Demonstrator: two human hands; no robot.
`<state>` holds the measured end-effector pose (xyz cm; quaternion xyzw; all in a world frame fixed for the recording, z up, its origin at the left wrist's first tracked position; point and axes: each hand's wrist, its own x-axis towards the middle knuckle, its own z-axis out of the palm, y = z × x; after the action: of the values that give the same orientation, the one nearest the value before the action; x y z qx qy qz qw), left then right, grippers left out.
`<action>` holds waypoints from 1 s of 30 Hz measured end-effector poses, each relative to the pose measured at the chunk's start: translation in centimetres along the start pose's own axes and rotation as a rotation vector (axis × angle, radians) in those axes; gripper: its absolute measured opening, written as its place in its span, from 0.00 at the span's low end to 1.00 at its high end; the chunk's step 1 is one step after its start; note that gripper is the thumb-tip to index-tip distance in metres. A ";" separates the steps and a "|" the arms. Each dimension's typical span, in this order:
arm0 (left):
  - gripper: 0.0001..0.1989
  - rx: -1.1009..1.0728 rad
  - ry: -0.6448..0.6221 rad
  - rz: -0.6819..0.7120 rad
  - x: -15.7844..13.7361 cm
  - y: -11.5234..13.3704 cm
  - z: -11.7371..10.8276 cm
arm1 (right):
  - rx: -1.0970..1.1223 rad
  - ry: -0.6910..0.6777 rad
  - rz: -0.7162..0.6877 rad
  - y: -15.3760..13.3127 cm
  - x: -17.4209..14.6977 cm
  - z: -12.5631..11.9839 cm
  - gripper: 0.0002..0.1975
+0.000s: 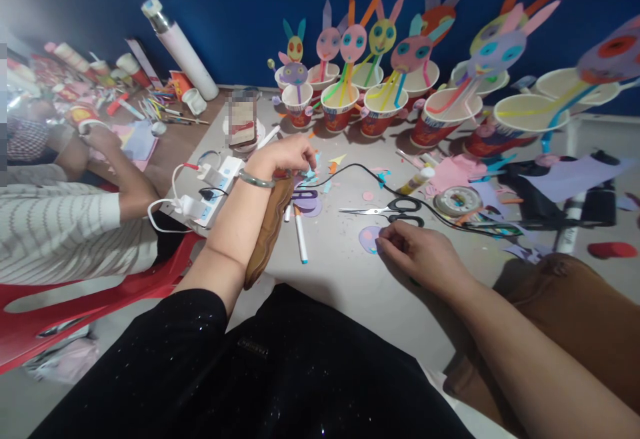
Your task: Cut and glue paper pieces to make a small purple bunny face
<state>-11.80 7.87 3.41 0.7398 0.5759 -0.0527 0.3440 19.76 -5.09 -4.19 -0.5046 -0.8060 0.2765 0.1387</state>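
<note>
My right hand (pixel 417 252) is closed, its thumb and forefinger at the edge of a small purple paper disc (pixel 369 239) with pink and blue spots, low over the table. Just behind it lie black-handled scissors (pixel 395 211), blades pointing left. My left hand (pixel 295 154), a bangle at the wrist, reaches over coloured paper scraps (pixel 336 161). Its fingers are curled together, and I cannot make out what they hold, if anything. Purple-handled scissors (pixel 305 194) and a white marker (pixel 301 236) with a blue end lie in front of that hand.
Several paper cups (pixel 340 107) with rabbit-faced paper figures stand along the blue wall. A black cable (pixel 435 202) crosses the table near a tape roll (pixel 457 202) and glue stick (pixel 417 180). At left are a power strip (pixel 220 189), a phone (pixel 243 122) and another person's arm (pixel 130 172).
</note>
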 end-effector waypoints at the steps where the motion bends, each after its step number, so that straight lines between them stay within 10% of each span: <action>1: 0.17 -0.017 0.001 -0.001 0.0 0.0 0.0 | 0.001 -0.003 0.003 0.0 0.0 0.0 0.11; 16: 0.12 -0.285 0.010 0.099 -0.3 1.7 0.7 | 0.089 0.041 0.025 -0.5 -0.1 0.0 0.12; 30: 0.12 -0.679 -0.184 0.313 -0.1 9.1 7.4 | 0.729 0.214 0.175 -1.7 -0.2 0.3 0.19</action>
<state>-1.38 2.68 1.90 0.6549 0.4071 0.1281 0.6236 18.46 -5.89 -3.41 -0.5152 -0.5897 0.5014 0.3679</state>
